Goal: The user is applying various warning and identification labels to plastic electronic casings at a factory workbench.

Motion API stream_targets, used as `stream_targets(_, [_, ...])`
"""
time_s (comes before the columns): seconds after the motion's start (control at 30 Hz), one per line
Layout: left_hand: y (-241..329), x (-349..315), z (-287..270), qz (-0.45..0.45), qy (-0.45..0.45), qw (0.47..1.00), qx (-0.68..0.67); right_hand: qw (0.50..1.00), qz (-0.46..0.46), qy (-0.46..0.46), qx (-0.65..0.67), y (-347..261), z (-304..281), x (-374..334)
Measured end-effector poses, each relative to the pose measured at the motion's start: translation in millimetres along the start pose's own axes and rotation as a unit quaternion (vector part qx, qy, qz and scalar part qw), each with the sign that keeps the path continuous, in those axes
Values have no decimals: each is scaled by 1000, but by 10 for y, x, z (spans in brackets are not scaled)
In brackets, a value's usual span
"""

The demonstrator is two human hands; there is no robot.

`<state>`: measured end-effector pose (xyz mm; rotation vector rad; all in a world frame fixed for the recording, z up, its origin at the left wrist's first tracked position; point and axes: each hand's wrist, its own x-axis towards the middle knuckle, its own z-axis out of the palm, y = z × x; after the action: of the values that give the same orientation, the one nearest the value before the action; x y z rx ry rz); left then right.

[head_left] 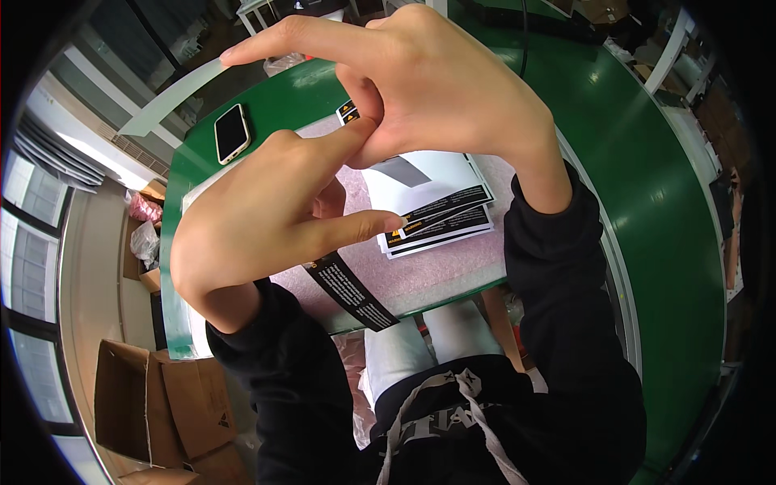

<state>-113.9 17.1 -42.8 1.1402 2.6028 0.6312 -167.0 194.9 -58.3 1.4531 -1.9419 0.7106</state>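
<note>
My left hand (259,210) is closed, its index fingertip meeting the curled fingers of my right hand (436,89). From beneath the left hand a black label strip (352,289) with white print slants down past the table edge; its upper end is hidden. The left thumb tip lies at the corner of a stack of white sheets (461,166) with black warning bands. My right index finger stretches left, and a pale translucent strip (174,101) hangs from its tip. The other right fingers are bent; what they pinch is covered.
A pink foam pad (440,275) lies under the sheets on the green table (614,153). A phone (233,133) rests at the table's far left. Open cardboard boxes (194,400) stand on the floor at the lower left, near the windows.
</note>
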Motion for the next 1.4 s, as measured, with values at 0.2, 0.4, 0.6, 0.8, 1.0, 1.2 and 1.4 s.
stream_targets(0.2, [22, 22, 53, 22, 16, 999, 19, 1000, 11, -19, -5, -37, -18, -6])
stream_targets(0.4, [79, 41, 59, 14, 14, 1000, -5, 997, 27, -62, 47, -47, -152, 11])
stream_targets(0.6, [43, 50, 97, 34, 31, 999, -4, 994, 34, -82, 69, -30, -168, 27])
stream_targets(0.8, [14, 65, 138, 39, 42, 998, -14, 997, 17, -56, 45, -4, -138, -5])
stream_targets(1.0, [18, 75, 141, 39, 41, 998, -11, 997, 19, -66, 24, -18, -159, 9])
stream_targets(1.2, [14, 81, 147, 43, 49, 998, -9, 998, 18, -56, 26, -17, -173, 8])
stream_targets(1.4, [29, 83, 148, 40, 48, 998, -19, 998, 22, -66, 1, -19, -175, 6])
